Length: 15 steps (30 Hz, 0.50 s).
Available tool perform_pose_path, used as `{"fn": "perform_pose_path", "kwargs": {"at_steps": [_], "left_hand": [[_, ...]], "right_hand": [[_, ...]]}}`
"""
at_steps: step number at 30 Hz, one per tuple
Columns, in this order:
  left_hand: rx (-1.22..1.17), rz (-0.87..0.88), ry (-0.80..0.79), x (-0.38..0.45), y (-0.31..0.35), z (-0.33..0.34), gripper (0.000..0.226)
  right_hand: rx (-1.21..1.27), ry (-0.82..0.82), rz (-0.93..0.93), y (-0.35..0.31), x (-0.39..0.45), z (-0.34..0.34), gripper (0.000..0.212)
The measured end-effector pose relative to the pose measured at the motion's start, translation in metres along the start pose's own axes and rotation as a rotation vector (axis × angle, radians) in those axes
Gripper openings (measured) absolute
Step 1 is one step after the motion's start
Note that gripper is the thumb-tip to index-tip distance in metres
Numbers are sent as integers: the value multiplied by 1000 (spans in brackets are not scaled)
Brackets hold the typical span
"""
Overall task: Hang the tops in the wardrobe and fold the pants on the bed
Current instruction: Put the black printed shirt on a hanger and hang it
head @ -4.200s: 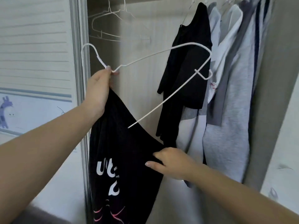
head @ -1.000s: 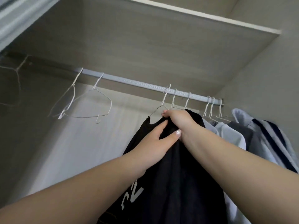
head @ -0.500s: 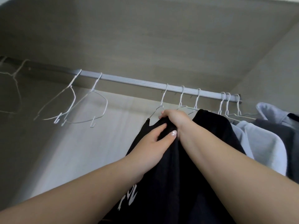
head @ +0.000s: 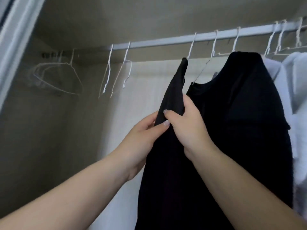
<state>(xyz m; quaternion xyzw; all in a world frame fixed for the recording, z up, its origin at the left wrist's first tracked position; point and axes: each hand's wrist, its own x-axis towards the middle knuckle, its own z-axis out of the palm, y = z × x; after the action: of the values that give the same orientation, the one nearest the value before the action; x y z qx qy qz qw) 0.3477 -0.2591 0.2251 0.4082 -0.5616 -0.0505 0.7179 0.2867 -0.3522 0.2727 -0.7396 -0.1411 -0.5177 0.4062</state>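
A black top point(head: 167, 163) hangs in the middle of the frame from a white wire hanger point(head: 191, 50) hooked on the wardrobe rail point(head: 166, 41), its shoulder rising to a point just under the hook. Both hands meet on its upper left edge, a little below the centre of the frame. The left hand point(head: 141, 135) comes in from the lower left, its thumb and fingers point(head: 162, 127) pinching the fabric edge. The right hand point(head: 187, 127) comes in from the lower right, its fingers curled round a fold of the same cloth just above the left hand's, the two hands touching. Just to the right, a second black top point(head: 240, 113) hangs on its own wire hanger, close against the first. Beyond it, at the right edge of the frame, pale grey and white garments point(head: 295, 80) hang from more hangers on the rail. In the upper left part of the frame several empty wire hangers point(head: 116, 72) dangle from the rail, and a further blurred cluster point(head: 58, 77) sits nearer the wardrobe's left wall. A pale door frame point(head: 15, 39) runs down the far upper left corner.
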Motion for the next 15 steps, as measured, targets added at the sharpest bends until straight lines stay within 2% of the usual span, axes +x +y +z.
{"fn": "perform_pose_path", "kwargs": {"at_steps": [3, 6, 9, 12, 15], "left_hand": [[-18, -34, 109, -52, -4, -16, 41], [44, -109, 316, -119, -2, -35, 52], [192, -210, 513, -200, 5, -46, 46], [317, -297, 599, -279, 20, -46, 34], [396, -383, 722, -368, 40, -36, 21]], "right_hand": [[85, 25, 48, 15, -53, 23, 39], [209, 56, 177, 26, -114, 51, 37], [290, 2, 283, 26, -181, 77, 34], [368, -53, 358, 19, -245, 95, 26], [440, -277, 467, 4, -318, 115, 14]]}}
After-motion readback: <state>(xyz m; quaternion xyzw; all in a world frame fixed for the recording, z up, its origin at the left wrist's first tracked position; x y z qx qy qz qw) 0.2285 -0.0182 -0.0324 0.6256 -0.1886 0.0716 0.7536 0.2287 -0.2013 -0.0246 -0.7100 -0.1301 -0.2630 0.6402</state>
